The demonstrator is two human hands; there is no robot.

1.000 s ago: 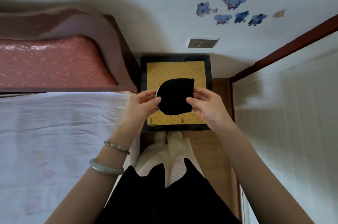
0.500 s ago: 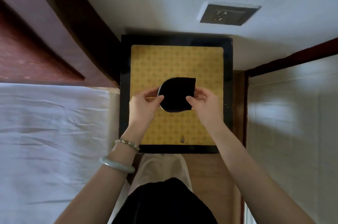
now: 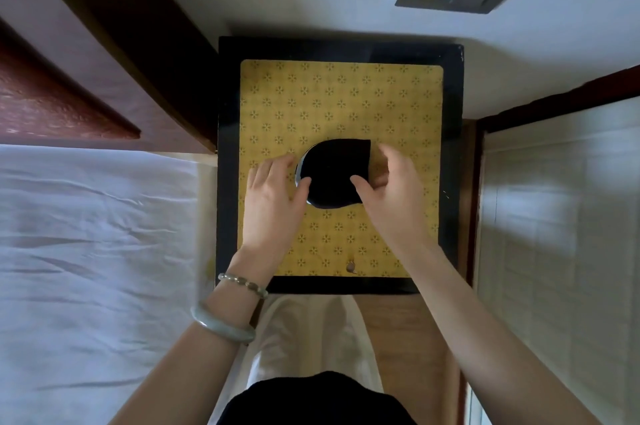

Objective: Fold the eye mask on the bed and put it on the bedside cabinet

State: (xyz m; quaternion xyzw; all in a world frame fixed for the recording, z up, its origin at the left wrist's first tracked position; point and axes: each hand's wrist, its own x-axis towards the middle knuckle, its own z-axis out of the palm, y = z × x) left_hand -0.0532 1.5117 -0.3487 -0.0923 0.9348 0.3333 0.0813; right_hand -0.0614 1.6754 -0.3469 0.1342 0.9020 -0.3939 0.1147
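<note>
Lying folded in half on the yellow mat point(image 3: 341, 105) of the cabinet point(image 3: 228, 161), the black mask point(image 3: 334, 173) sits near the middle of the top, between the two hands. Its straight folded edge faces right and its rounded side faces left, where a thin pale rim shows. The left hand point(image 3: 277, 197) rests at the mask's left side, thumb tip touching the rounded edge and fingers spread flat on the mat behind it. The right hand point(image 3: 391, 196) is at the mask's right side, thumb laid on the black fabric near its lower right corner, fingers curled loosely beyond the straight edge. Neither hand closes around the mask; whether they press it or merely touch it cannot be told. A beaded bracelet point(image 3: 242, 282) and a pale bangle point(image 3: 221, 327) circle the left wrist. The white bed point(image 3: 97, 251) lies to the left, just beside the cabinet.
</note>
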